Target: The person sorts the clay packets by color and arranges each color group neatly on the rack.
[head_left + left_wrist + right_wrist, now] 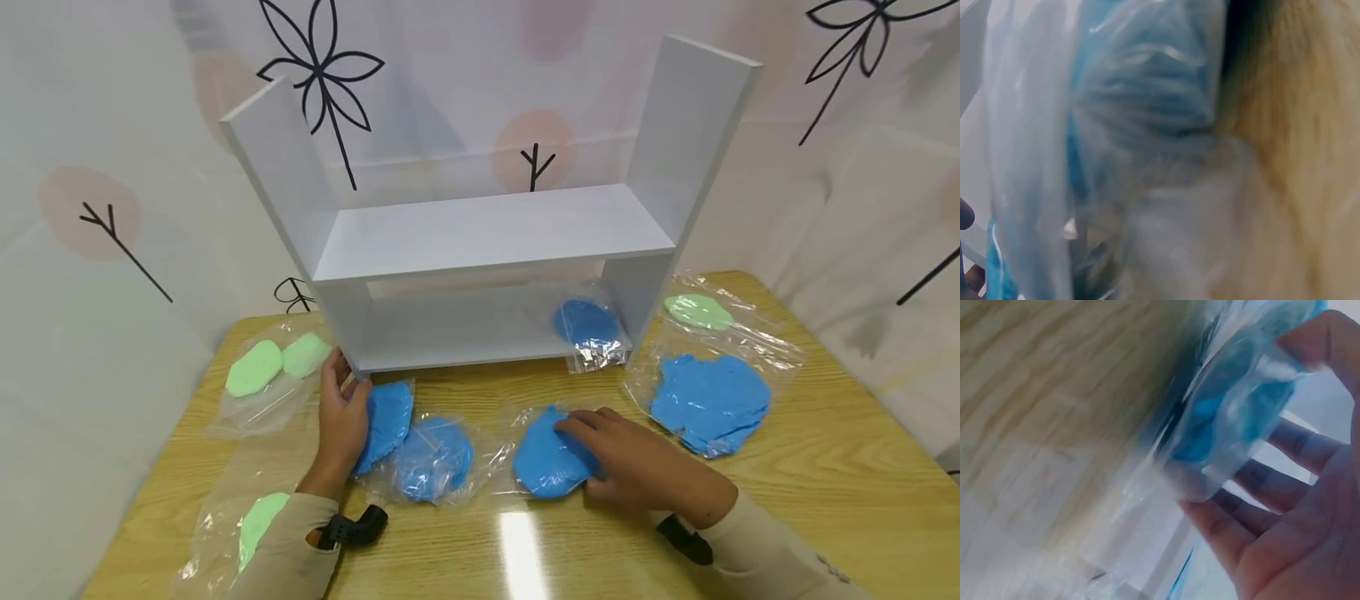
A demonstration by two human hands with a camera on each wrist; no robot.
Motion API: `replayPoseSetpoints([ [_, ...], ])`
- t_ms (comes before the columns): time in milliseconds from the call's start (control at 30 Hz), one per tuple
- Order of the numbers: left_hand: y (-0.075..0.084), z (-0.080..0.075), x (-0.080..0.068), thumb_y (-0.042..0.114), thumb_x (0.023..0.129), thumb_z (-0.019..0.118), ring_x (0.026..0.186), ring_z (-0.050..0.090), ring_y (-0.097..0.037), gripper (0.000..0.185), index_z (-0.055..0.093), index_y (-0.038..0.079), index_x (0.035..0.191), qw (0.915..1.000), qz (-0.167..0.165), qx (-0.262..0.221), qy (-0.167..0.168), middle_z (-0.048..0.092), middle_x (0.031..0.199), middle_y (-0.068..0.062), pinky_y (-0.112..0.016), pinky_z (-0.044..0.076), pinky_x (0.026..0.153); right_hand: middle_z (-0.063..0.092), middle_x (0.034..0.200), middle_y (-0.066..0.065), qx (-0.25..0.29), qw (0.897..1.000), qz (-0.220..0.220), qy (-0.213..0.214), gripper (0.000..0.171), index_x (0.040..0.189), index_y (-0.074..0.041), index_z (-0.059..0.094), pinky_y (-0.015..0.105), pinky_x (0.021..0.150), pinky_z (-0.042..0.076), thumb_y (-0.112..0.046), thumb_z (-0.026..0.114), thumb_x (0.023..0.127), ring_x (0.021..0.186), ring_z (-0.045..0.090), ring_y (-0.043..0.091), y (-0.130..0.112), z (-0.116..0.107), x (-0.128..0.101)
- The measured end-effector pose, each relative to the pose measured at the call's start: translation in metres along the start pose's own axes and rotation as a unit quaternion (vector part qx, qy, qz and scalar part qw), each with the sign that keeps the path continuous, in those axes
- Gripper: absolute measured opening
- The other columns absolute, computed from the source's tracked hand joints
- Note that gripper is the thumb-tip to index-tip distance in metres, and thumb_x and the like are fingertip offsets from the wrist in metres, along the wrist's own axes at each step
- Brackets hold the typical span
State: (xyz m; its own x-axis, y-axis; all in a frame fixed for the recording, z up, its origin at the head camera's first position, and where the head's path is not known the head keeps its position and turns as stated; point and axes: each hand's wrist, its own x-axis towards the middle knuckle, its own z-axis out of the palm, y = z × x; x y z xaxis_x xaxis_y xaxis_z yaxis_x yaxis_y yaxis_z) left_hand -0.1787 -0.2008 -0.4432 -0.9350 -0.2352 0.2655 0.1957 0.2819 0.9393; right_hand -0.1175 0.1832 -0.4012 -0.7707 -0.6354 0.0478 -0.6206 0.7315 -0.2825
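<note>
Hands [480, 437] on bagged blue dough [551, 457] — pinching, right-wrist view only — left grip unclear.

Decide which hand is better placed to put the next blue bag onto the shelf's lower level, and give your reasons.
Probably the right hand: its fingers already curl round a blue bag, close to the bag already on the shelf. The left hand only rests beside another blue bag.
</note>
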Motion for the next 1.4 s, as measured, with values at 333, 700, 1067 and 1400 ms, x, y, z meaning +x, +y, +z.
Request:
replayPoseSetpoints([
  [333,0.014,-0.001,-0.003,0.004,0.101,0.045,0.148,0.03,-0.031,0.061,0.021,0.009,0.157,0.9997,-0.018,-0.001,-0.015,0.031,0.159,-0.015,-0.053,0.029,0.12,0.07,0.119,0.004,0.063,0.998,0.003,0.028,0.032,0.121,-0.009,0.069,0.024,0.069,0.055,-0.022,0.069,0.091,0.09,0.066,0.007,0.001,-0.01,0.005],
  [700,0.004,-0.001,-0.001,0.005,0.101,0.047,0.147,0.031,-0.029,0.062,0.023,0.014,0.157,0.9999,-0.008,-0.001,-0.008,0.032,0.159,-0.013,-0.053,0.03,0.12,0.071,0.089,-0.006,0.174,0.983,0.031,0.046,0.022,0.108,-0.009,0.071,0.021,0.061,0.052,-0.027,0.059,0.101,0.069,0.059,-0.003,0.001,-0.015,0.008],
  [1067,0.004,-0.001,0.0,0.005,0.101,0.046,0.148,0.031,-0.028,0.061,0.023,0.013,0.157,0.9999,-0.01,0.006,-0.007,0.033,0.158,-0.012,-0.052,0.03,0.12,0.041,0.065,-0.009,0.294,0.954,0.034,0.056,0.025,0.081,-0.018,0.056,0.025,0.053,0.04,-0.025,0.052,0.105,0.056,0.037,0.001,0.003,-0.022,0.007],
  [1400,0.003,-0.001,0.001,0.005,0.101,0.046,0.148,0.03,-0.031,0.062,0.021,0.012,0.158,0.9999,-0.013,0.005,-0.009,0.031,0.159,-0.014,-0.054,0.029,0.12,0.036,0.065,-0.003,0.341,0.936,0.052,0.071,0.034,0.073,-0.01,0.044,0.028,0.051,0.035,-0.02,0.048,0.106,0.054,0.033,0.008,0.013,-0.03,0.003],
])
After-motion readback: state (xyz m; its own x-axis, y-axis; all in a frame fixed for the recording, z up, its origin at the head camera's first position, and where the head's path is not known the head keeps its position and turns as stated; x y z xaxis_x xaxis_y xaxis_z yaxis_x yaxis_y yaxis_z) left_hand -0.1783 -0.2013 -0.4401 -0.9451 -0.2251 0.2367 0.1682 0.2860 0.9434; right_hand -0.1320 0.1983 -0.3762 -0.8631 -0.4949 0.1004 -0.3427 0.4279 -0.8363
